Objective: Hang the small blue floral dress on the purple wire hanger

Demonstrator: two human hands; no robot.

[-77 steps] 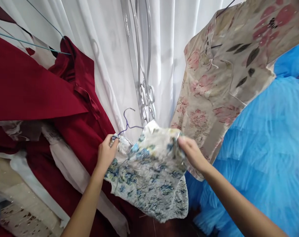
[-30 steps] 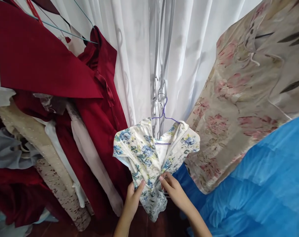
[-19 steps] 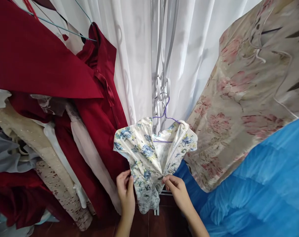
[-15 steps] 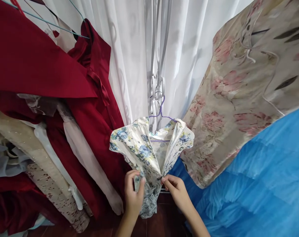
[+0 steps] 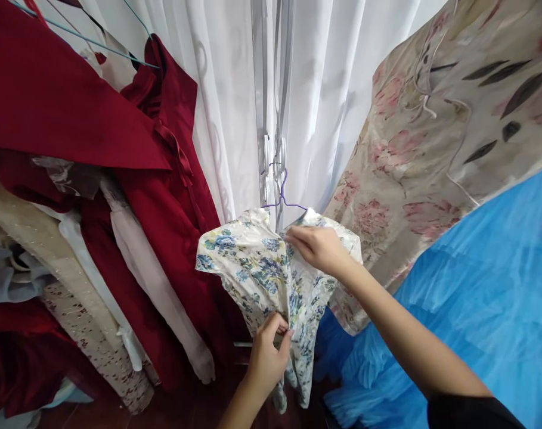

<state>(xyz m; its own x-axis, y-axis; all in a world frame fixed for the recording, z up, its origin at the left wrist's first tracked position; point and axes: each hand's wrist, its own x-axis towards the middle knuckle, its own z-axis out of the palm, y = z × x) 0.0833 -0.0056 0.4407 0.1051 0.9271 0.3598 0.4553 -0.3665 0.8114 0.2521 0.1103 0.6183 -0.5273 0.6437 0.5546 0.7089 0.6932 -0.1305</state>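
Observation:
A white dress (image 5: 253, 253) with blue flowers hangs on a purple wire hanger (image 5: 282, 199). Its middle seam is drawn together from the waist up to near the neckline. At the top of that seam, my right hand (image 5: 318, 245) is closed in a pinch at the zipper, with the small pull hidden by the fingers. My left hand (image 5: 271, 348) pinches the dress fabric lower down, at the waist beside the seam.
Dark red garments (image 5: 163, 179) and a beige sequinned one (image 5: 87, 316) hang on the left. To the right are a beige floral dress (image 5: 387, 179) and blue tulle (image 5: 431, 322). White curtains (image 5: 226, 107) hang behind a metal stand (image 5: 271, 89).
My right hand has moved up from the waist to the neckline, and the dress's open V has closed. My left hand has shifted right and now pinches the fabric by the seam.

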